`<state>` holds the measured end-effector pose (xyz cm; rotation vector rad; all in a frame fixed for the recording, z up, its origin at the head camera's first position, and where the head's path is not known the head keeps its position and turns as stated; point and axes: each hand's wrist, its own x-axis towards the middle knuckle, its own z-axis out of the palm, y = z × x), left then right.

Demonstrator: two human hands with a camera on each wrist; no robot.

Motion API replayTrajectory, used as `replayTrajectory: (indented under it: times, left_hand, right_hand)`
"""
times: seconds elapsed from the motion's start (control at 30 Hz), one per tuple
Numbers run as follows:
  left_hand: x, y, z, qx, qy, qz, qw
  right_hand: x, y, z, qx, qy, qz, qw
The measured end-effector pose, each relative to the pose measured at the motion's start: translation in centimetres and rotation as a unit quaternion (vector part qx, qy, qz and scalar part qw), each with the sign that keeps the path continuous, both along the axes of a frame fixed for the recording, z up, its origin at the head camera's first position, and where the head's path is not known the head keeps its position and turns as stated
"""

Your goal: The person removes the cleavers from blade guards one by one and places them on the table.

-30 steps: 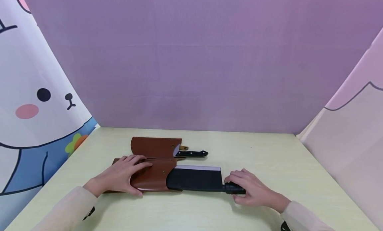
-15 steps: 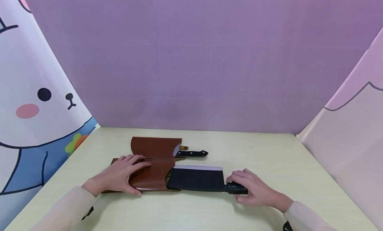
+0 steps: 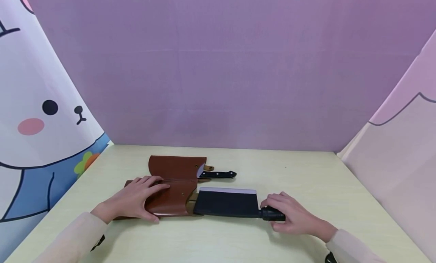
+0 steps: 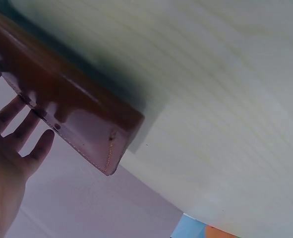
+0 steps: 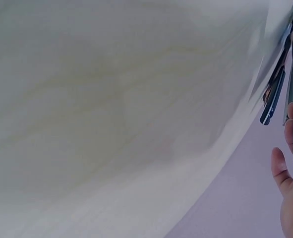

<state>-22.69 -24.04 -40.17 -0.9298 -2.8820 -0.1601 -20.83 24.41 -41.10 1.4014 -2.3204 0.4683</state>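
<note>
As right hand grips cleaver, brown sheath

No readable text (or numbers).

A hand could pass over the tabletop right of centre, above the right hand, or at lower centre between the sleeves. The cleaver and brown sheath block the middle; a black-handled knife juts above; a purple backdrop closes off the top.
</note>
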Motion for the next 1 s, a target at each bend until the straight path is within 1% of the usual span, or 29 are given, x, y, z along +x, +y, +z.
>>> replayTrajectory:
  times: [0.27,0.5,0.73,0.87,1.0]
  left_hand:
    - [0.0,-0.1,-0.2,-0.001,0.000,-0.002,1.0000]
    - [0.0,-0.1,-0.3,0.005,0.006,-0.006,1.0000]
    - [-0.2,-0.2,-0.4,0.003,0.016,-0.012,0.9998]
    - [-0.2,-0.1,-0.3,0.005,0.024,-0.019,0.9995]
    - [-0.2,0.1,-0.2,0.005,0.018,-0.019,0.9996]
  right_hand:
    - [0.2,0.7,0.3,-0.003,-0.004,-0.007,1.0000]
    - [0.3,1.5,0.6,-0.017,0.008,-0.007,0.9998]
    - [0.5,2.6,0.6,-0.007,0.000,-0.021,0.9998]
    - [0.6,3.0,0.7,-0.016,0.012,-0.012,0.9997]
    - [0.7,3.3,0.8,-0.032,0.028,0.002,0.9991]
